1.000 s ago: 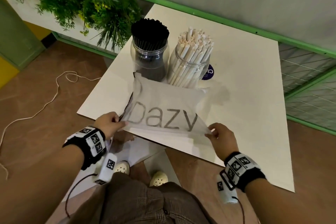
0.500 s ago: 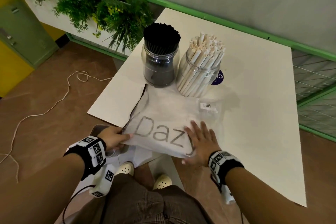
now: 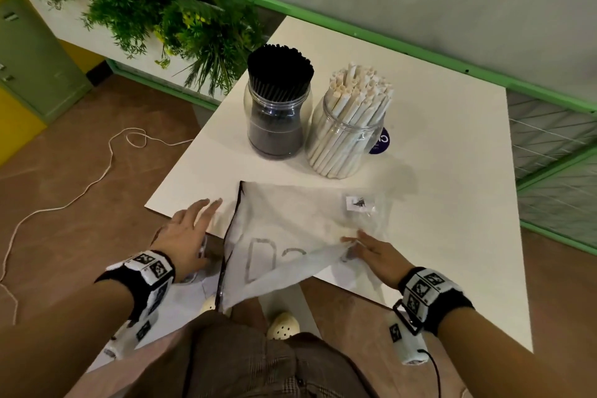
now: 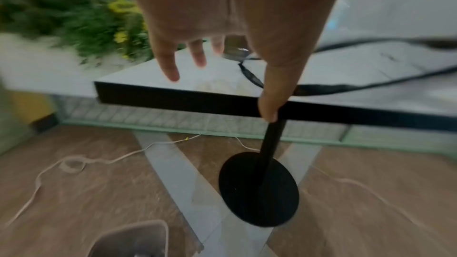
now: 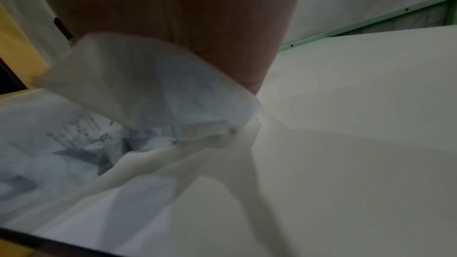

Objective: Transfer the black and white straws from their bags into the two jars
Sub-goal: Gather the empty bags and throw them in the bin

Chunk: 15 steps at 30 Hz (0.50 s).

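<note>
Two clear jars stand at the back of the white table (image 3: 452, 171): the left jar (image 3: 274, 129) is packed with black straws (image 3: 280, 66), the right jar (image 3: 347, 145) with white straws (image 3: 358, 90). A flat white bag (image 3: 290, 223) with grey lettering lies at the table's front edge, on top of a clear plastic bag (image 3: 371, 213) with a small label. My right hand (image 3: 365, 245) lays straight fingers on the white bag's (image 5: 148, 85) near right corner, which is folded over. My left hand (image 3: 193, 223) hovers with fingers spread beside the bag's black-trimmed left edge and holds nothing.
A leafy plant (image 3: 161, 0) stands off the table's back left corner. A green rail (image 3: 420, 52) runs along the wall behind. A round blue sticker (image 3: 381, 140) lies behind the white-straw jar. A cord (image 3: 106, 165) trails on the floor, near the table's black pedestal (image 4: 259, 189).
The bag, held up by both hands, came down flat on the table. My right hand pressed it, then turned its near corner over. My left hand let go and spread out.
</note>
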Each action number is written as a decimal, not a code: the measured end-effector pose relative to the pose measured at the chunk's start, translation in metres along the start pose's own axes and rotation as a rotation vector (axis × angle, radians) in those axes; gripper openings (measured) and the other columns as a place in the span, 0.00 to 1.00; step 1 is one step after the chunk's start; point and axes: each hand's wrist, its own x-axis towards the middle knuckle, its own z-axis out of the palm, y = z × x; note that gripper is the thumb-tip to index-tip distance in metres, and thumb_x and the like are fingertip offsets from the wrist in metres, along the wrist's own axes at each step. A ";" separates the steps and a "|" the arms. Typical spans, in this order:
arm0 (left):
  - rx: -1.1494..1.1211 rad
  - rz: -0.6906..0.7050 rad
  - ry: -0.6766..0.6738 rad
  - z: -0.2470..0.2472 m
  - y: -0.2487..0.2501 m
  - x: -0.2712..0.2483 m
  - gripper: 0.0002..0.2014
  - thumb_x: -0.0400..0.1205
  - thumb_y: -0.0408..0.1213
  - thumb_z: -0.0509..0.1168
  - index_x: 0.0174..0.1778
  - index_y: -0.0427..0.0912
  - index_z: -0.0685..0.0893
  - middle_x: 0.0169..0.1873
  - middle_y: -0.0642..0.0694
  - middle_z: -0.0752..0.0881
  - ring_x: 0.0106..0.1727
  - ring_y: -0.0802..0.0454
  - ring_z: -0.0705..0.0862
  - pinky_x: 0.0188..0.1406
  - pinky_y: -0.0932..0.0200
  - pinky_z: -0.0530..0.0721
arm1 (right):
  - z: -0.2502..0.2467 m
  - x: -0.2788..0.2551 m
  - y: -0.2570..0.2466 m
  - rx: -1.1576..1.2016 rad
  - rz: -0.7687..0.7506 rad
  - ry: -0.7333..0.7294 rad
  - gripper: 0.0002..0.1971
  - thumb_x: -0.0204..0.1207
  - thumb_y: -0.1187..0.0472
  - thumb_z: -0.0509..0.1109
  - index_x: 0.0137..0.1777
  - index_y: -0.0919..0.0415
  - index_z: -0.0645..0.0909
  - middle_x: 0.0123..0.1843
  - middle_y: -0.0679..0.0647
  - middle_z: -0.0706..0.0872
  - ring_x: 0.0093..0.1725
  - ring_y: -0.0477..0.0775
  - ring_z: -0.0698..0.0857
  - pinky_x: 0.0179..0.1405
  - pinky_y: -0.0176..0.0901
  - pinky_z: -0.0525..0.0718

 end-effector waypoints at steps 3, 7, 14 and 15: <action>0.236 0.269 0.051 0.003 0.022 0.008 0.64 0.56 0.47 0.78 0.82 0.58 0.41 0.81 0.41 0.56 0.76 0.33 0.66 0.65 0.34 0.75 | -0.003 0.001 -0.004 0.003 0.051 0.009 0.18 0.83 0.41 0.55 0.43 0.35 0.87 0.81 0.50 0.68 0.81 0.50 0.64 0.79 0.45 0.59; 0.447 0.482 -0.020 0.014 0.034 0.017 0.58 0.57 0.45 0.76 0.81 0.60 0.50 0.82 0.50 0.33 0.82 0.39 0.46 0.76 0.35 0.44 | -0.006 -0.004 -0.016 0.062 0.062 0.052 0.23 0.83 0.39 0.52 0.37 0.34 0.87 0.77 0.55 0.75 0.76 0.54 0.71 0.79 0.51 0.61; -0.034 0.371 0.029 0.014 0.044 0.016 0.22 0.71 0.38 0.68 0.62 0.53 0.80 0.69 0.46 0.79 0.73 0.42 0.74 0.70 0.43 0.68 | -0.020 -0.014 -0.016 0.000 0.138 0.073 0.25 0.86 0.42 0.50 0.36 0.45 0.85 0.53 0.54 0.87 0.56 0.55 0.83 0.62 0.45 0.74; -0.233 0.258 0.099 0.006 0.046 0.017 0.14 0.76 0.39 0.67 0.57 0.50 0.82 0.57 0.44 0.84 0.64 0.42 0.81 0.61 0.52 0.75 | -0.026 -0.015 -0.016 -0.029 0.156 0.091 0.26 0.85 0.42 0.51 0.34 0.48 0.84 0.45 0.54 0.86 0.47 0.55 0.83 0.53 0.44 0.76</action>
